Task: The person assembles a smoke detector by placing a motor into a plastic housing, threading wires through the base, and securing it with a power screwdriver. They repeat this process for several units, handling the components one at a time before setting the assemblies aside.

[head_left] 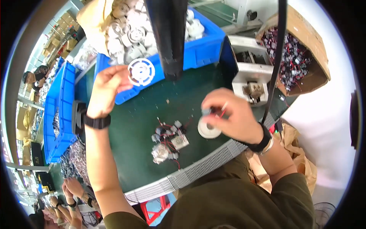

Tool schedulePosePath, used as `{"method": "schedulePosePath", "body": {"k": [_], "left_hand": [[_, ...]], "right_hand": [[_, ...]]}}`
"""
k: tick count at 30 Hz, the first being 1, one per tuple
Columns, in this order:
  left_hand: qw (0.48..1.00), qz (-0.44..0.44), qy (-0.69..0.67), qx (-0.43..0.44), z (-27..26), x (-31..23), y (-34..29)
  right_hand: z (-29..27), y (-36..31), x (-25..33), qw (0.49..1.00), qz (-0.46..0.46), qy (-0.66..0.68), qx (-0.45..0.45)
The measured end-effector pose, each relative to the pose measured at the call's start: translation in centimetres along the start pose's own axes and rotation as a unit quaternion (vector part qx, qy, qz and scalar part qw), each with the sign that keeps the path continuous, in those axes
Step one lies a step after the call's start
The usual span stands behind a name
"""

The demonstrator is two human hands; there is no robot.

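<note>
My left hand [108, 86] is raised at the near edge of a large blue bin, pinching a white round slotted plastic disc [141, 71] by its left side. To the right, my right hand [238, 118] is closed, with fingers curled around a small grey motor [207, 112] with a red wire. Motion blurs this hand a little. Right under its fingertips is a white round plastic base [209, 131]; whether the hand touches it I cannot tell. A small heap of motors with red and black wires [167, 133] lies on the green work surface between my hands.
The blue bin [207, 47] holds many white plastic parts [137, 36]. A black post [167, 38] hangs down over the middle. At right stand metal fixtures [251, 78] and a cardboard box [305, 34] of wired motors. Another blue bin [59, 114] and co-workers' hands [72, 187] are at left.
</note>
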State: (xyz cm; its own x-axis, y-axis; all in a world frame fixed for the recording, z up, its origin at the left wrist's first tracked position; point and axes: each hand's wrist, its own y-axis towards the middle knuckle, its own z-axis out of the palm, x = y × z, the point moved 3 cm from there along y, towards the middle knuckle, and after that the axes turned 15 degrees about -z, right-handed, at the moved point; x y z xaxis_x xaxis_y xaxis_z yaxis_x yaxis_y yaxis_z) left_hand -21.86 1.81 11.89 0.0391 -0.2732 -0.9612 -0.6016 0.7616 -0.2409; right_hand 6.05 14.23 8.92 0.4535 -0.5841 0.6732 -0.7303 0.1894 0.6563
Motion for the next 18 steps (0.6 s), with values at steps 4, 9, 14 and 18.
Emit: {"method": "schedulePosePath", "body": {"k": [4, 9, 14, 18], "left_hand": [[0.964, 0.181, 0.19, -0.044, 6.3, 2.6, -7.5], [0.762, 0.468, 0.441, -0.073, 15.3, 6.1, -10.8], [0.758, 0.486, 0.434, 0.01, 16.5, 8.5, -10.1], [0.889, 0.353, 0.284, -0.068, 16.5, 8.0, -10.1]], "right_hand": [[-2.1, -2.4, -0.8, 0.989, 0.106, 0.083, -0.061], [-2.2, -3.6, -2.0, 0.976, 0.131, 0.123, -0.119], [-1.7, -4.7, -2.0, 0.98, 0.145, 0.117, -0.062], [-1.6, -5.3, -2.4, 0.992, 0.124, 0.033, -0.004]]}}
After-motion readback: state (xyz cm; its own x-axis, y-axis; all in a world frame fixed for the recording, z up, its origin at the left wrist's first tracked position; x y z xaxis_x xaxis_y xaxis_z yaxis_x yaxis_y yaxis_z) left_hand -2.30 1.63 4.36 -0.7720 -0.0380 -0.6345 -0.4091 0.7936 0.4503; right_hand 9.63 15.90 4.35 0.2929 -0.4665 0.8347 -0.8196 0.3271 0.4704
